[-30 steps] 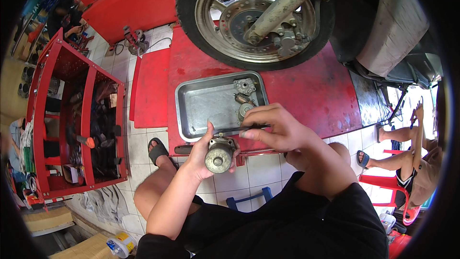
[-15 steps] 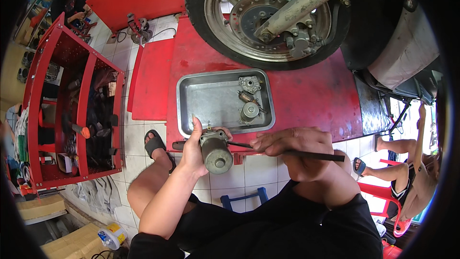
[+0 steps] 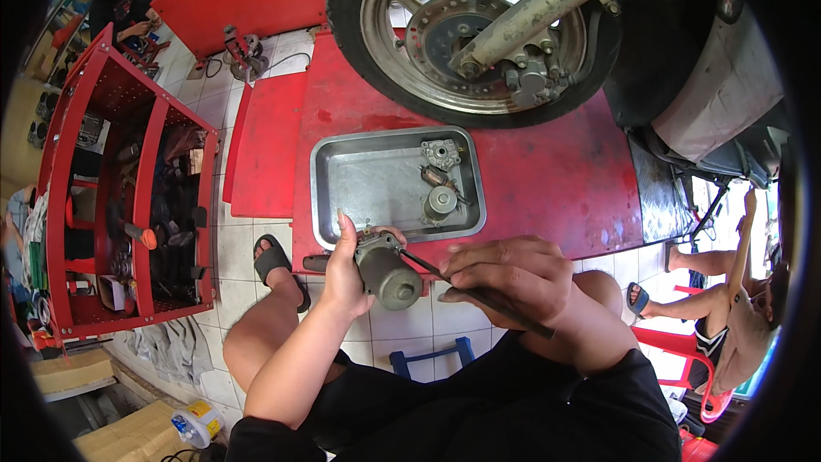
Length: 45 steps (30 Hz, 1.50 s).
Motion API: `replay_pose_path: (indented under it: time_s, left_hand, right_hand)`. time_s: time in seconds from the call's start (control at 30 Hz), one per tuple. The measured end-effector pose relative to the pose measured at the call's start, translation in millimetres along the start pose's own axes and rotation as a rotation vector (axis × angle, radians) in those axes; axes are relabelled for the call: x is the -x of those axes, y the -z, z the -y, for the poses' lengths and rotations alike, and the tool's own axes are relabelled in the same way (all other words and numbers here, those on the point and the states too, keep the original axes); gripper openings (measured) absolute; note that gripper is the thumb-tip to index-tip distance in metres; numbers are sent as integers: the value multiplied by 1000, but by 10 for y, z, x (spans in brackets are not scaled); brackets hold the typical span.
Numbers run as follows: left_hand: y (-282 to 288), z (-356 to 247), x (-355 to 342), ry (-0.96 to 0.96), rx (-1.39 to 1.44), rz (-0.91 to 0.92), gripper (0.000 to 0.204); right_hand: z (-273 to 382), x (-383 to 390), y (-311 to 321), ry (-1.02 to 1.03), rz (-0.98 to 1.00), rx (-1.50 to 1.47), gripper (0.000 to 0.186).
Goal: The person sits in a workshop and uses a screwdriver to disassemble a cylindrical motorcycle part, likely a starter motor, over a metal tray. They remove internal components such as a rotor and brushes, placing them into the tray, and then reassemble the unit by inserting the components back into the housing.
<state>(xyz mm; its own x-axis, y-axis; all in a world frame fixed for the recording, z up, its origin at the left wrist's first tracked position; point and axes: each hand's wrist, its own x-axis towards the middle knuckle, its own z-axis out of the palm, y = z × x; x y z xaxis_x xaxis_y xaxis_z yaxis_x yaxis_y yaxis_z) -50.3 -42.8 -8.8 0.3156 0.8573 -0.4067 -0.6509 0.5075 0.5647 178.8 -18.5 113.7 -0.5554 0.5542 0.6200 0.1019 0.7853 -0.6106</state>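
Note:
In my left hand (image 3: 344, 269) is a grey cylindrical motor (image 3: 389, 275), its rounded end tilted toward me and its flanged end up. A screwdriver (image 3: 511, 314) is in my right hand (image 3: 511, 272); its thin shaft slants to the flange at the motor's right side. My right fingers lie over the dark handle. Just beyond, a metal tray (image 3: 359, 178) holds a cast metal housing (image 3: 440, 153), a small part with copper windings (image 3: 435, 176) and a second, shorter motor (image 3: 440, 203). A dark handle (image 3: 315, 263) juts out left of my left hand; what it belongs to is hidden.
The tray rests on a red platform (image 3: 556, 180) below a motorcycle wheel (image 3: 368, 60). A red shelf rack (image 3: 145, 171) with tools stands left. A blue stool (image 3: 432, 355) is between my legs. One person sits at right on a red chair (image 3: 671, 346); another is at far left.
The screwdriver has swung, its handle end dropping toward me, so it now slants more steeply. My right hand has shifted slightly left, and the motor has tilted a little to the right.

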Motion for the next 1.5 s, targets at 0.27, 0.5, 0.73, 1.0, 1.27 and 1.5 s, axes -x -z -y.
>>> replay_pose_path:
  time_s: [0.27, 0.5, 0.73, 1.0, 1.27, 1.5]
  left_hand:
    - [-52, 108, -47, -133, -1, -92, 76]
    - [-44, 182, -19, -192, 50, -32, 75]
    - [-109, 248, -17, -351, 8, -176, 76]
    - [-136, 262, 62, -483, -143, -190, 77]
    - [-121, 278, 38, -450, 13, -197, 75]
    - [-152, 276, 54, -437, 71, -186, 74]
  right_hand:
    - [-18, 42, -122, -19, -42, -44, 27]
    - [10, 125, -16, -2, -46, 107, 32]
    - [111, -46, -296, -247, -140, -142, 19]
    - [-9, 107, -188, -201, -104, 79, 37]
    - [24, 72, -253, -142, -63, 16, 32]
    - [-85, 154, -309, -169, -82, 200, 19]
